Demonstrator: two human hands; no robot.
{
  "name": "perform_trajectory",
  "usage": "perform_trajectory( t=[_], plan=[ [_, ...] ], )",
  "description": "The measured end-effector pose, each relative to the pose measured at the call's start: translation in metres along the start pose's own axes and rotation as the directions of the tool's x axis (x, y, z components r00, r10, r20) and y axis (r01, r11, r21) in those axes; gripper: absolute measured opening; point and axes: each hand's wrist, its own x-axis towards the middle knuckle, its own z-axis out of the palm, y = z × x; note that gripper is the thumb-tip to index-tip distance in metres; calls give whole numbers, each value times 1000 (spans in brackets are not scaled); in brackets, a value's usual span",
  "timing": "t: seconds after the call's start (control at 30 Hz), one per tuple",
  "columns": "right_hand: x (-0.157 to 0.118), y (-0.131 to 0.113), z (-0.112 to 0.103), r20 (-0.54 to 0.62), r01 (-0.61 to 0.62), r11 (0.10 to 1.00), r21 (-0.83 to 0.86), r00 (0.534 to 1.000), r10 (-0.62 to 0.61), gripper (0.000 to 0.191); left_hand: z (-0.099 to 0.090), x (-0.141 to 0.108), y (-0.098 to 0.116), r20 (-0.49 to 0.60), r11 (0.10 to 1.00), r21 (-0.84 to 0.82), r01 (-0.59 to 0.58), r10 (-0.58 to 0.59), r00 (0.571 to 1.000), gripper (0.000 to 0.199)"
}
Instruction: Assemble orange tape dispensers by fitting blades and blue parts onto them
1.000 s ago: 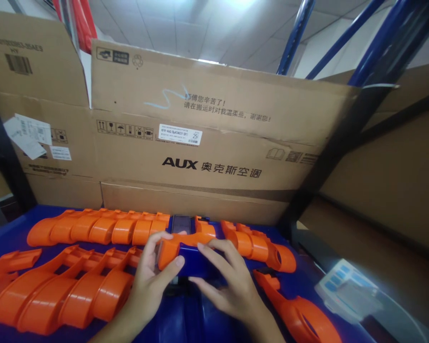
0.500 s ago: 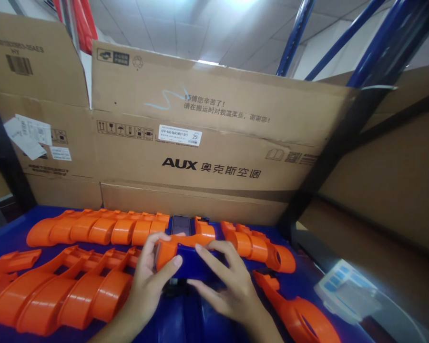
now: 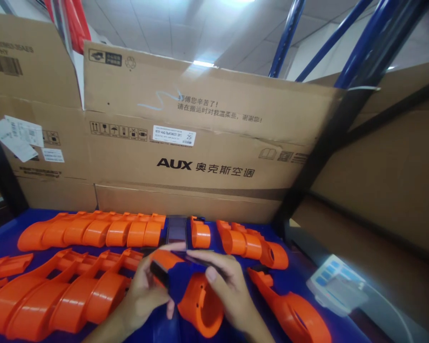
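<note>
Left: orange parts (image 3: 69, 305) in rows on blue desk (image 3: 5, 237). Left hand (image 3: 143, 288) curled round one end of orange-and-blue part (image 3: 181, 280) — it's centre, between both. Right hand (image 3: 229, 286) half-closed, gripping ring end — white device (image 3: 338, 286) far right.

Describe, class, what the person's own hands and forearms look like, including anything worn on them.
The left hand and right hand are ungloved. The left forearm and right forearm show no sleeves, and I see no watch, bracelet or ring.
</note>
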Motion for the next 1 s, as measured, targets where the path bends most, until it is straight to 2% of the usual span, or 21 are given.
perform_trajectory(
  t=[0.1,0.17,0.23,0.3,0.37,0.5,0.57,0.63,0.67,0.73,0.8,0.87,1.0],
  plan=[
    [-2,-1,3,34,3,999,-45,999,-1,43,-2,3,-4,-141,998,-54,31,-38,989,42],
    [-4,1,2,30,75,992,-103,997,-72,58,-1,9,-4,-287,992,-130,5,-42,957,36],
    [-6,3,0,27,187,962,-199,982,-186,78,-1,16,1,-382,984,-179,-5,-64,922,33],
    [-7,7,-1,30,278,908,-314,959,-283,83,-2,22,6,-419,980,-198,-3,-82,904,34],
    [-8,10,0,26,328,868,-372,939,-344,75,-3,26,9,-425,982,-190,10,-91,901,38],
    [-8,16,2,-22,384,843,-376,906,-423,66,-5,27,9,-369,988,-149,39,-92,925,49],
    [-7,20,1,-146,273,874,-402,923,-356,59,-3,26,9,-311,990,-129,51,-89,946,53],
    [-4,25,-2,-368,71,937,-343,907,-203,45,-1,25,10,-249,992,-113,62,-88,964,57],
    [-1,28,-5,-483,-22,964,-265,868,-113,39,-1,25,10,-223,992,-106,70,-92,970,58],
    [6,35,-13,-646,-115,989,-92,763,29,44,0,25,11,-193,992,-95,80,-97,976,59],
    [13,43,-23,-699,-169,986,8,704,126,58,0,25,11,-181,993,-93,79,-94,979,55],
    [17,51,-32,-704,-255,967,8,686,187,68,-1,25,11,-174,993,-93,71,-86,981,51],
    [18,66,-42,-682,-414,891,-187,707,186,65,-2,24,11,-166,993,-95,71,-86,982,44]
  ],
)
